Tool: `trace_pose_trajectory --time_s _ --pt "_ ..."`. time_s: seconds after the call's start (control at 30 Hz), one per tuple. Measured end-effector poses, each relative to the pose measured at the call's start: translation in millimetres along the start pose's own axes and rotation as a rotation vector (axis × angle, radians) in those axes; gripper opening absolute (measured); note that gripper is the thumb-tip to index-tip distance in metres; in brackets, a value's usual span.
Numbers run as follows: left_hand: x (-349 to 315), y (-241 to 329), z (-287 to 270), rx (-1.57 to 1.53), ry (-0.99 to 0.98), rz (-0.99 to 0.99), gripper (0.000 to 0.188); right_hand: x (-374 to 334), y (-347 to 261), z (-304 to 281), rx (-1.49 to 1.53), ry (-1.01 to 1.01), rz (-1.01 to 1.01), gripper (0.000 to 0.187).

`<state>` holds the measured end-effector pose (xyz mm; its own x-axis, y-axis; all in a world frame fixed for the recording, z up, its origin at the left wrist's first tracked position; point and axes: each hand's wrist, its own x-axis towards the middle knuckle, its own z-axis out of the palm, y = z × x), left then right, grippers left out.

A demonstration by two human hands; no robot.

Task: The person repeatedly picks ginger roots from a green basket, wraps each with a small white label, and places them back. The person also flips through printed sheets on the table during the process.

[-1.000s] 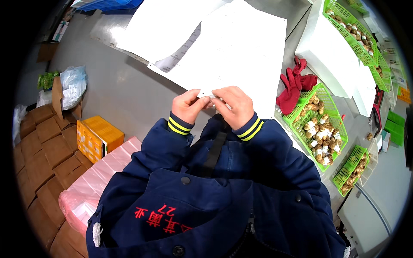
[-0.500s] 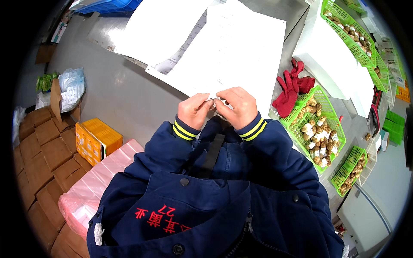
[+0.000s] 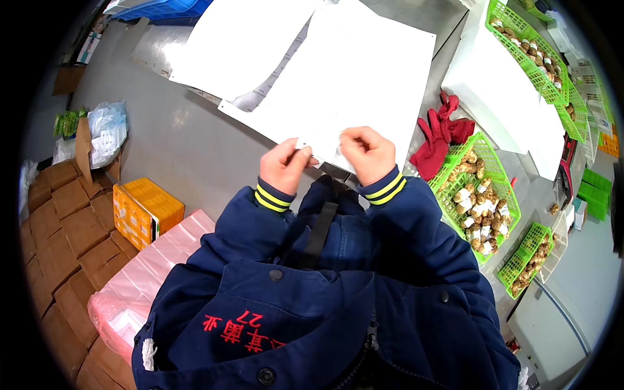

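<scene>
Large white paper sheets (image 3: 370,71) lie on the metal table in front of me. At their near edge, my left hand (image 3: 283,168) pinches a small bit of white paper (image 3: 302,143) with a dark dot on it, between thumb and forefinger. Whether that bit is loose or part of the large sheet I cannot tell. My right hand (image 3: 369,156) is apart from the left, over the sheet's near right part, fingers curled and pressed together. What its fingertips hold, if anything, is too small to make out.
Red gloves (image 3: 442,138) lie right of the sheets, touching a green basket (image 3: 513,195) of brown-and-white mushroom-like pieces with white bands. Another such basket (image 3: 517,263) stands nearer right. A white foam box (image 3: 487,91) is beyond. An orange crate (image 3: 146,211) and brown cartons (image 3: 71,234) are at left.
My hands, fingertips together before, have drawn apart: the left went slightly left, the right slightly up and right. The white bit with the dot now shows at the left fingertips.
</scene>
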<state>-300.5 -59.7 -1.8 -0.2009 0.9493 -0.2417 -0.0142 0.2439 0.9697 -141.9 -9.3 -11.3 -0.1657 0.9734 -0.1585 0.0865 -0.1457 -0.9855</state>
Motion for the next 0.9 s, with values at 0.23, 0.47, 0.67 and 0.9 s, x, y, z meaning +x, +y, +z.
trace_pose_trajectory --time_s 0.23,0.47,0.67,0.9 --pt "9.9 -19.1 -25.8 0.726 0.356 0.328 0.038 -5.4 -17.0 -35.2 -0.154 0.219 -0.310 0.013" --pt "-7.9 27.8 55.7 -0.181 -0.168 -0.140 0.020 -22.0 -13.5 -42.2 -0.674 0.064 -0.963 0.032" --pt "9.9 18.7 78.5 -0.093 -0.276 -0.042 0.013 -39.0 -18.8 -73.2 -0.538 0.092 -0.699 0.025" --pt "9.4 24.3 119.1 0.133 -0.486 0.119 0.011 -75.1 1.7 -167.2 -0.024 0.500 0.063 0.038"
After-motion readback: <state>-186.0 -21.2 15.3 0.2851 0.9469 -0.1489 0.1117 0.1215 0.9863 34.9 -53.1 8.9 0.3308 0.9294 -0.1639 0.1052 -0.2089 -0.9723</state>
